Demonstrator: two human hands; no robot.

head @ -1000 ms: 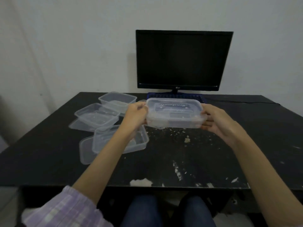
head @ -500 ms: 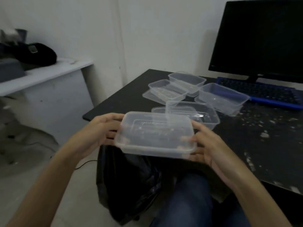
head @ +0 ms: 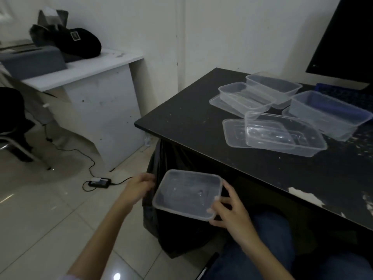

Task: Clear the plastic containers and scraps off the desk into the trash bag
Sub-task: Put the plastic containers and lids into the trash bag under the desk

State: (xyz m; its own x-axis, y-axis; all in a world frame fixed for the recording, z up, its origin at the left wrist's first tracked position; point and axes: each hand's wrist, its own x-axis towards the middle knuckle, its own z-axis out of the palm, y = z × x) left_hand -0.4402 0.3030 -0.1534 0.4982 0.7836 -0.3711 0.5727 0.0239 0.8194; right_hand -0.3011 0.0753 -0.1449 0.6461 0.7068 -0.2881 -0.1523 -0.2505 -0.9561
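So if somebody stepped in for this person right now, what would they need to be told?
Left hand: grips the trash bag rim, holding it open beside the desk.
Right hand: holds the lidded container over the bag's mouth.
Done: that container is off the desk, not yet dropped.
Left: release it into the bag, then clear the open containers and loose lids at the desk's left end, and the pale scraps near the front edge.

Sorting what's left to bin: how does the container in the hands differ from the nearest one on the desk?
The held container hangs over the black trash bag, off the desk; the nearest desk container rests on the black desk. The held one is gripped by the right hand; the desk one is untouched and partly overlaps a flat lid. Both are clear, rectangular plastic.
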